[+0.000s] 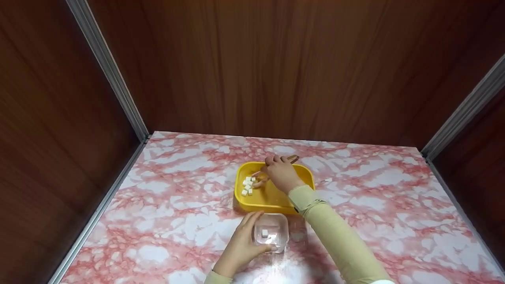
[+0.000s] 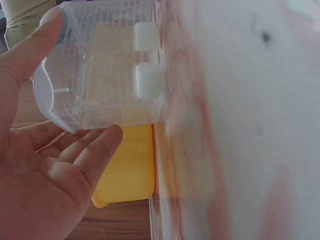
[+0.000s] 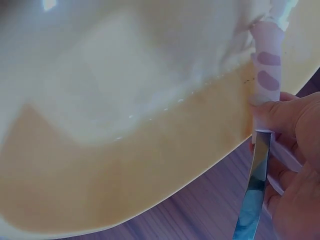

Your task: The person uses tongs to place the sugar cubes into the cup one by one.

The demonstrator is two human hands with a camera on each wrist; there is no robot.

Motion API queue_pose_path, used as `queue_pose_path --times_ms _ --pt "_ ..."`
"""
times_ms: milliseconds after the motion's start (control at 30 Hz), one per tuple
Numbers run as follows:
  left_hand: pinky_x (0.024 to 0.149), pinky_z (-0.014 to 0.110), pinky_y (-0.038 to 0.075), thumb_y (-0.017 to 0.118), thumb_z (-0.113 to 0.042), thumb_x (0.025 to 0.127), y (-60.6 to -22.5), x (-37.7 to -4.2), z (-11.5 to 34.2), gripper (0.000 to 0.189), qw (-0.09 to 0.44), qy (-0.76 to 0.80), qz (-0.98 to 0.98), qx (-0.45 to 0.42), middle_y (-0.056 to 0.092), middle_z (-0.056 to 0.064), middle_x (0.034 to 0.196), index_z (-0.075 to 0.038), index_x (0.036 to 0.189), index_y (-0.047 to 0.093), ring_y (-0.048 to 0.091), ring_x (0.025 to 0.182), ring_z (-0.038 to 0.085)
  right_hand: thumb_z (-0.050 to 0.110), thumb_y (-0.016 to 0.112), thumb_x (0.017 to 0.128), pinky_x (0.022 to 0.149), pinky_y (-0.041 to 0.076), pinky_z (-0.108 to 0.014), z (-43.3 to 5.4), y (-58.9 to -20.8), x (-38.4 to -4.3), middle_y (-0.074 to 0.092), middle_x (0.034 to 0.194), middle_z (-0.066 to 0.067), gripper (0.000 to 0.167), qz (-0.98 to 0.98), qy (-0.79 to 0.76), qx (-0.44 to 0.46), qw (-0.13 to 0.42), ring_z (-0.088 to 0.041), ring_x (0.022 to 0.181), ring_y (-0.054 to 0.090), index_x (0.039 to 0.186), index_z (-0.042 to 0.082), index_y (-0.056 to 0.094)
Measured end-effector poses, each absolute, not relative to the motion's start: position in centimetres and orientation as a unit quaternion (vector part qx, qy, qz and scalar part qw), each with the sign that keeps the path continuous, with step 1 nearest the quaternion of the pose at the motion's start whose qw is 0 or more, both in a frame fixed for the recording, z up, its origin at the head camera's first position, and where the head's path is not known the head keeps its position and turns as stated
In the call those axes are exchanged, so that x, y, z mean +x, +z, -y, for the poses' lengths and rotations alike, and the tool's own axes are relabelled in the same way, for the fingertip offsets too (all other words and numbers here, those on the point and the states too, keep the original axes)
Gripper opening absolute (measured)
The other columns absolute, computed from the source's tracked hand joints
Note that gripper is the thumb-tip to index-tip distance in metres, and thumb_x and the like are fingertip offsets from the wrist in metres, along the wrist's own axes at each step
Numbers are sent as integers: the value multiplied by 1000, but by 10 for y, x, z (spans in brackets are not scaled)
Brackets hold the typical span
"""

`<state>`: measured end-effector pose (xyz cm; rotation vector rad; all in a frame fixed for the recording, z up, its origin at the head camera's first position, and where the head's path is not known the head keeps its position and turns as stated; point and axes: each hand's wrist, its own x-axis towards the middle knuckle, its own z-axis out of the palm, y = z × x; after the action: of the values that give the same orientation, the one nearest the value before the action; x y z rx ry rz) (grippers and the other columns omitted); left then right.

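My left hand (image 1: 241,243) holds a small clear plastic container (image 1: 282,232) on the table, thumb on the near side and fingers around the far side. A white cube (image 1: 264,233) lies inside it; in the left wrist view two white blocks (image 2: 148,80) show through its wall. Over a yellow tray (image 1: 252,207), my right hand (image 1: 282,173) grips a pair of tongs (image 1: 292,159) with pink tips. Those tips point at several white cubes (image 1: 247,186) gathered at the tray's left end. In the right wrist view, thumb and fingers pinch the tongs' pink, spotted part (image 3: 268,70) above a shiny metal strip.
The tray stands just beyond the container on a red-and-white marbled tabletop (image 1: 177,213). Dark wood-grain panels (image 1: 252,71) with metal corner strips (image 1: 114,75) rise at the back and both sides.
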<state>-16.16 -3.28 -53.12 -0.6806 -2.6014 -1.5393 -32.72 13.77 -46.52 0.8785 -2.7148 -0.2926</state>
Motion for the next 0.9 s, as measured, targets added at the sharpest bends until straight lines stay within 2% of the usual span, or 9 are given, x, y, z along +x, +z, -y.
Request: queue_pose_path --times_ms 533,900 --pt "108 43 33 85 -45 63 -530 -162 31 99 17 -499 839 -216 43 -1 139 -10 144 40 41 129 26 3 64 89 88 43 -44 -138 -465 -322 58 105 -7 30 942 -129 292 101 -29 99 52 111 22 73" --pt "107 43 35 83 -48 66 -528 -161 32 99 2 -497 842 -211 42 -1 141 -11 145 38 39 130 26 4 63 89 85 44 -43 -139 -466 -319 58 101 -6 28 938 -121 300 127 -28 97 54 107 22 75"
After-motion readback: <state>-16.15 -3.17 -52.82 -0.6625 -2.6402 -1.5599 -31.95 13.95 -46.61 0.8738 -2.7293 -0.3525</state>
